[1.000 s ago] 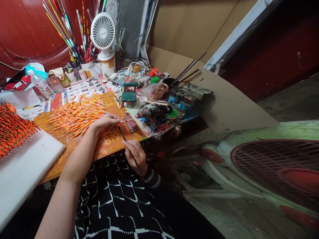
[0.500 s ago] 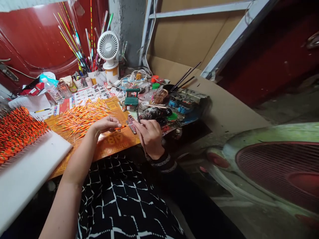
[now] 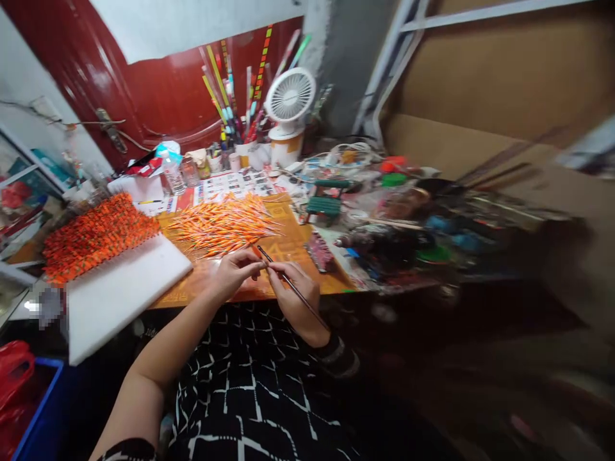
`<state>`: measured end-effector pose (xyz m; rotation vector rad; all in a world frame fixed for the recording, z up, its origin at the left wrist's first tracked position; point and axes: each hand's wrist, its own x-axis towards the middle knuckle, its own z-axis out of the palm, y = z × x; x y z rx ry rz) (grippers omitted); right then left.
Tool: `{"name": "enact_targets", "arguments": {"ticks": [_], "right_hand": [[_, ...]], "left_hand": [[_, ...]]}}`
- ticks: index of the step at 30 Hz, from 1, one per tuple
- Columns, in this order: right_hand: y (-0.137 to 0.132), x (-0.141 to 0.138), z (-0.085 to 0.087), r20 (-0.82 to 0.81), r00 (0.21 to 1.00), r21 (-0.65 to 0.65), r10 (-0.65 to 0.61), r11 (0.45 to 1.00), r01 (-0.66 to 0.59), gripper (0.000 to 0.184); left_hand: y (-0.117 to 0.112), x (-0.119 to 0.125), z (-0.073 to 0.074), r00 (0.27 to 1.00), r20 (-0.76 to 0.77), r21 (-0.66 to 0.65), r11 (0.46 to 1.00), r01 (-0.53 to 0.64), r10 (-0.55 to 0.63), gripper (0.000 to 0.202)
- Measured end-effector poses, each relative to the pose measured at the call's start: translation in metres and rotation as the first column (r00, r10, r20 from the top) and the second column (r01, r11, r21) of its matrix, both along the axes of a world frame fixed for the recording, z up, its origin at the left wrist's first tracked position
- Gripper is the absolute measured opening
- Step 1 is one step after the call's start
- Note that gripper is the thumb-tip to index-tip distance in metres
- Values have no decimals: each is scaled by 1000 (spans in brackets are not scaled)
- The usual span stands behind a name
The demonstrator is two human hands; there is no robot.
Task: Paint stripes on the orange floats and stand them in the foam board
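Note:
My left hand [image 3: 236, 270] is closed in a pinch on a small orange fishing float [image 3: 256, 251], largely hidden by the fingers. Close against it, my right hand [image 3: 298, 296] grips a thin dark paintbrush [image 3: 294, 285], its tip pointing up and left. The fingertips of both hands meet just above the front edge of the orange-brown board [image 3: 283, 256]. Behind them lies a loose pile of orange floats [image 3: 216, 224]. To the left, rows of finished-looking orange floats [image 3: 106, 234] stand stuck in a white foam slab [image 3: 129, 275].
A small pink-purple block [image 3: 319, 251] sits right of the hands, beside a little green stool-shaped stand [image 3: 325, 203]. Blurred bottles and lids crowd the right side. At the back are a white fan [image 3: 291, 96] and a clear bottle [image 3: 173, 173]. A blue crate [image 3: 45, 390] is low left.
The view has swung left, bringing the whole foam slab and blue crate into sight. My hands have come away from the pink-purple block and drawn together, still holding float and brush.

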<state>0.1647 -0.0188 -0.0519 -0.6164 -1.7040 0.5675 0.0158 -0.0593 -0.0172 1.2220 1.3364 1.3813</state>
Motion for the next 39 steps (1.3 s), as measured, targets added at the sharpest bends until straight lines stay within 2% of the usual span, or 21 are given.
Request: {"name": "enact_targets", "arguments": {"ticks": [3,6,7,9,11,12,15,18,21,27,33,39], "right_hand": [[-18,-12,-7,1,994,-20,108,994,-108,11],[-26,-18,-15,17,975,2,222,975,-222,15],[-27,-19,-18,20,971,11,237,971,-237,17],[-24,-20,-25,20,972,20,232,972,-232,17],[-20,-19,-33,15,978,14,207,978,-207,17],[-18,-18,-36,14,980,11,197,980,-197,17],[-15,-16,-43,21,980,35,197,980,-197,17],[-15,-16,-43,21,976,111,215,970,-216,20],[-17,-16,-42,22,974,168,224,960,-225,23],[-17,-12,-40,56,963,174,265,947,-271,26],[-19,-12,-39,47,965,146,256,954,-261,23],[-21,-11,-37,39,958,139,283,948,-286,27]], "left_hand": [[-28,-11,-8,998,-31,14,999,-52,53,44],[-55,-41,-6,956,-237,36,985,-171,175,35],[-64,-57,-2,904,-344,59,967,-249,254,29],[-81,-94,7,717,-564,113,898,-425,410,16],[-98,-136,18,496,-724,131,801,-585,480,10],[-106,-157,22,414,-773,118,751,-650,481,9],[-128,-210,31,248,-846,104,602,-791,472,12],[-142,-242,31,140,-878,113,482,-869,459,17],[-146,-255,26,87,-890,117,409,-905,447,23],[-141,-261,16,26,-912,131,351,-927,409,28],[-139,-269,10,-19,-935,152,354,-923,354,30],[-140,-269,8,-54,-892,234,357,-904,448,29]]}}
